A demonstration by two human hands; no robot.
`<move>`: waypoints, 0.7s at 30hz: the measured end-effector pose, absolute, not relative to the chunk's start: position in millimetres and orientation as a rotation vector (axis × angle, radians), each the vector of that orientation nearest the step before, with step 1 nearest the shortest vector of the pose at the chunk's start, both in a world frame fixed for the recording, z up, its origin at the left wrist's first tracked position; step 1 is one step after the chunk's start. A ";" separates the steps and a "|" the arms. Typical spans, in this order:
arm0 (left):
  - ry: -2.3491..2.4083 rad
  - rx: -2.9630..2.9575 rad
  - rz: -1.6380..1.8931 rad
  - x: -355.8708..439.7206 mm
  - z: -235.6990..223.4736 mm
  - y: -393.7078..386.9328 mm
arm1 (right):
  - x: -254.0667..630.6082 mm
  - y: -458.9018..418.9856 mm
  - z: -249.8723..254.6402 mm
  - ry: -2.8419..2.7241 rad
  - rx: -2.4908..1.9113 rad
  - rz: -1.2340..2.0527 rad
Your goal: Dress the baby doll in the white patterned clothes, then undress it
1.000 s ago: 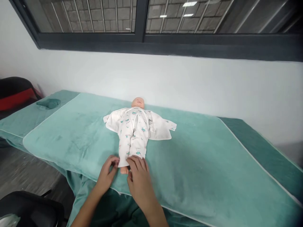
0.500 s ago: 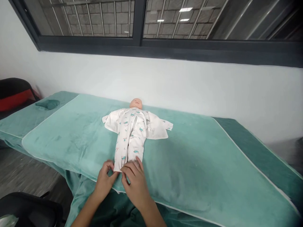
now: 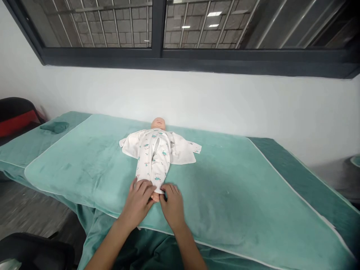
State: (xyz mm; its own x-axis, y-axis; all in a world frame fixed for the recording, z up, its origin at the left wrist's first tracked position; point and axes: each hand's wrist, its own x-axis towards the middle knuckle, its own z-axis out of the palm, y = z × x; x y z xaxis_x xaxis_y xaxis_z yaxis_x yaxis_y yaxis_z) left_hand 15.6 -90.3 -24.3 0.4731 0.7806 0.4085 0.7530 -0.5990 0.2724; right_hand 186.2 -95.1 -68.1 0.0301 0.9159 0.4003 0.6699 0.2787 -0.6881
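Observation:
A baby doll (image 3: pixel 157 123) lies on its back on a teal towel (image 3: pixel 225 195), head toward the wall. It wears white printed pyjamas (image 3: pixel 153 157), and an open white top spreads out under its arms. My left hand (image 3: pixel 139 200) lies over the left trouser cuff, fingers curled onto the cloth. My right hand (image 3: pixel 172 202) pinches the right cuff, where a bare doll foot (image 3: pixel 155 197) shows between my hands.
The towel covers a long table draped in darker green cloth (image 3: pixel 303 165) against a white wall under a dark window. A small green cloth (image 3: pixel 54 126) lies at the far left. A black and red chair (image 3: pixel 14 116) stands left; a black seat (image 3: pixel 36 251) is at the bottom left.
Both hands have shifted slightly right along the trouser cuffs. The left hand moved over the left cuff, and the doll's foot now shows between the hands.

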 end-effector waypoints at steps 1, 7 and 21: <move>1.369 2.658 0.785 16.7 -21.0 -89.2 | 187.8 -97.0 -66.2 -1.693 -1.389 0.423; 1.206 2.607 0.927 22.6 -21.9 -92.5 | 206.5 -123.0 -58.2 -1.655 -1.062 0.641; 1.377 1.795 1.250 -28.3 -43.8 -73.1 | 249.4 -85.7 -29.1 -2.085 -0.988 0.947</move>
State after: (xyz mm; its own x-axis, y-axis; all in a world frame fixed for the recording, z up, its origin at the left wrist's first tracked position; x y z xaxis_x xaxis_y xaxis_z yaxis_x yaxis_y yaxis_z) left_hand -28.3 -73.1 -43.8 0.0430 0.9397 0.3393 0.4289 -0.3241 0.8432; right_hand 249.4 -85.7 -29.1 -0.5154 0.8244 0.2341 0.3658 0.4587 -0.8098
